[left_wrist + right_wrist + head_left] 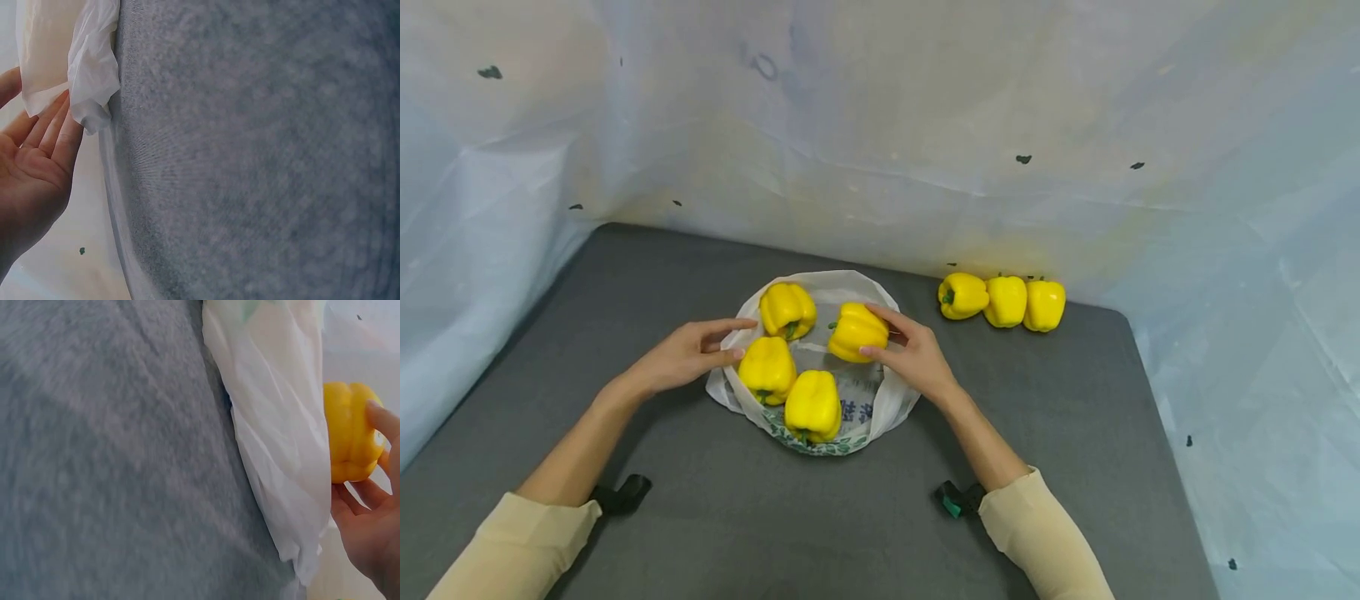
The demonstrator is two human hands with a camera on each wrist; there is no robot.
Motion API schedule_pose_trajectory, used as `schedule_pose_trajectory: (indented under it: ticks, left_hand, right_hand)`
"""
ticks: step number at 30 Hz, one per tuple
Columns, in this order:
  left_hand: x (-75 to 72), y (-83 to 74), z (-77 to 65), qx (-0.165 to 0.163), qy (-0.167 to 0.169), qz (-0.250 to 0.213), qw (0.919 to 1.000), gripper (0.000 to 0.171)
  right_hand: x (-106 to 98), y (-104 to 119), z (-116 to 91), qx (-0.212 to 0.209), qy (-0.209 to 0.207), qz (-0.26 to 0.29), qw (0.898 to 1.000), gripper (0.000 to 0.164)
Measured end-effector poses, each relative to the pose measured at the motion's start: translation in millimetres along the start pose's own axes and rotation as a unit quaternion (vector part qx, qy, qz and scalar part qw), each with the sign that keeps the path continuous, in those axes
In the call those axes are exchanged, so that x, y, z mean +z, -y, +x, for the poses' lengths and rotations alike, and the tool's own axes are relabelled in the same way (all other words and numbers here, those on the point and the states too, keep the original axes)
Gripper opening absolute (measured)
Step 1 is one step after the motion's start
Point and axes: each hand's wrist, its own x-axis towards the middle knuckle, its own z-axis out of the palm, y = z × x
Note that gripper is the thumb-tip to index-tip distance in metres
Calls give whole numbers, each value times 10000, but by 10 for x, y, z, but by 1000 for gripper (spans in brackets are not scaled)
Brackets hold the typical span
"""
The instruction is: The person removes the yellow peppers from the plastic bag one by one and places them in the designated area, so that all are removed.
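Note:
A white plastic bag (pixel 891 408) lies opened wide on the table, its rim standing in a round wall. Inside it sit three yellow bell peppers (pixel 812 406) along the left and front. My right hand (pixel 916 354) grips another yellow bell pepper (pixel 856 333) between thumb and fingers at the bag's right side; the right wrist view has this pepper (pixel 350 431) above the bag's rim. At the left rim is my left hand (pixel 688 357), thumb and fingers spread. Its fingers reach fairly straight to the bag's wall (pixel 94 75) in the left wrist view.
Three more yellow bell peppers (pixel 1006 301) stand in a row at the table's back right edge. The dark grey table (pixel 760 525) is bordered by hanging whitish plastic sheeting (pixel 880 142) at the back and sides. Black straps (pixel 625 496) show by both wrists.

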Motion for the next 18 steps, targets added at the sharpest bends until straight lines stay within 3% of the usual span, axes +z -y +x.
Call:
schedule_pose_trajectory:
  ticks: [12, 18]
  left_hand:
    - [-26, 17, -15, 85, 177, -19, 9998, 53]
    - [-39, 38, -20, 141, 166, -5, 9998, 53]
  right_hand:
    - [-215, -55, -127, -23, -264, -153, 9995, 58]
    - [-316, -397, -159, -52, -373, -113, 9992, 60]
